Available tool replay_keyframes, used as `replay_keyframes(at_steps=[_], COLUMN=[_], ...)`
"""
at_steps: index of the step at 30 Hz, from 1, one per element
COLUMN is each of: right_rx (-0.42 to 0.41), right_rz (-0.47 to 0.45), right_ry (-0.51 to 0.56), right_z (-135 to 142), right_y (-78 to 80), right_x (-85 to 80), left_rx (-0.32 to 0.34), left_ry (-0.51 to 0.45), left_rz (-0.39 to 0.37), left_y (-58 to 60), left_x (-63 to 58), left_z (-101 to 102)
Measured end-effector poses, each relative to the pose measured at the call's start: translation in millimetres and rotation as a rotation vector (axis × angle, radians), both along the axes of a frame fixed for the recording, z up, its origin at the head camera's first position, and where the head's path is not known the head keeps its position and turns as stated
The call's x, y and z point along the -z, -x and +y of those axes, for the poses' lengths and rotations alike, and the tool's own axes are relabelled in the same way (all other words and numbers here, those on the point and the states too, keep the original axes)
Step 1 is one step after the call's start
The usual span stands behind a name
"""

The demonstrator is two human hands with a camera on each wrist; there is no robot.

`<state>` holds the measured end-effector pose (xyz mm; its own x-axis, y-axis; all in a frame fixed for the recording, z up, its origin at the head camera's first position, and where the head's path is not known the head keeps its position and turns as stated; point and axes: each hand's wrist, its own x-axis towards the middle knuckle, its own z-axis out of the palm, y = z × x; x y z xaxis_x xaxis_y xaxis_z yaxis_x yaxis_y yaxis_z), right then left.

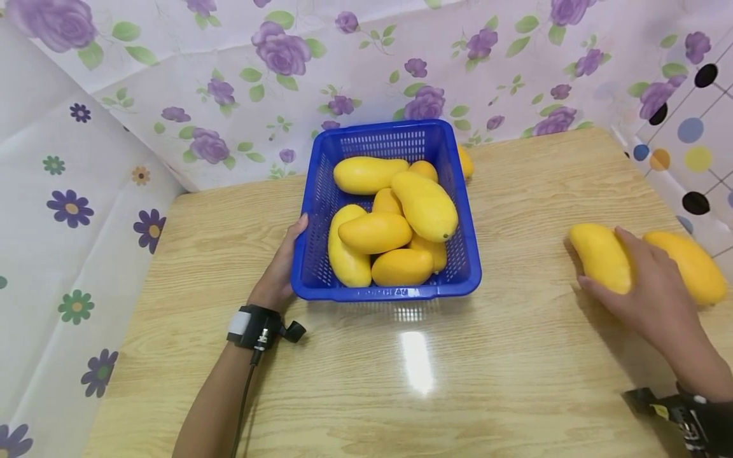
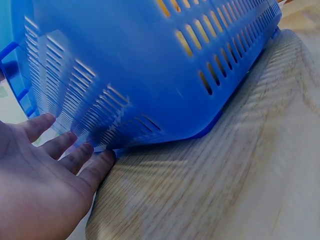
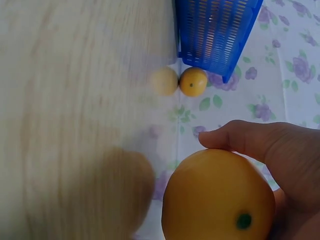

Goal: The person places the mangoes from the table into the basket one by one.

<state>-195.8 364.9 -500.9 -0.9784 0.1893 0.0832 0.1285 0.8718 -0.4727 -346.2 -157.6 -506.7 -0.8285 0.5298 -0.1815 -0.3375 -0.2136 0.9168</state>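
A blue plastic basket [image 1: 385, 293] with slotted walls stands on the table and holds several yellow mangoes [image 1: 375, 233]. My left hand [image 1: 280, 264] rests against its left side, thumb up by the rim. In the left wrist view the fingers [image 2: 75, 157] extend toward the lower slotted wall, fingertips right at it. Far to the right, my right hand [image 1: 658, 296] grips a mango [image 1: 601, 257] between thumb and fingers. That mango [image 3: 215, 195] fills the lower part of the right wrist view, its dark green stem spot showing.
Another mango [image 1: 687, 267] lies just right of my right hand. One more mango [image 1: 466, 163] sits behind the basket's right side, partly hidden. Flowered sheets [image 1: 229, 127] hang along the back and left of the wooden table [image 1: 366, 394]; a dotted sheet [image 1: 698, 130] borders the right.
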Motion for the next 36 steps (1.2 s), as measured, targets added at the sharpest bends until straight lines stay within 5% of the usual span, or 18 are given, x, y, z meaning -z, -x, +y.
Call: replay_keyframes(at_steps=[36], right_rx=[-0.079], right_rz=[0.090], right_ry=[0.003], right_z=[-22.2], right_y=[11.3], right_x=[-49.5], left_rx=[-0.015], left_ry=[0.030], left_rz=[-0.006], left_y=[-2.6], left_x=[-2.0], left_z=[1.3])
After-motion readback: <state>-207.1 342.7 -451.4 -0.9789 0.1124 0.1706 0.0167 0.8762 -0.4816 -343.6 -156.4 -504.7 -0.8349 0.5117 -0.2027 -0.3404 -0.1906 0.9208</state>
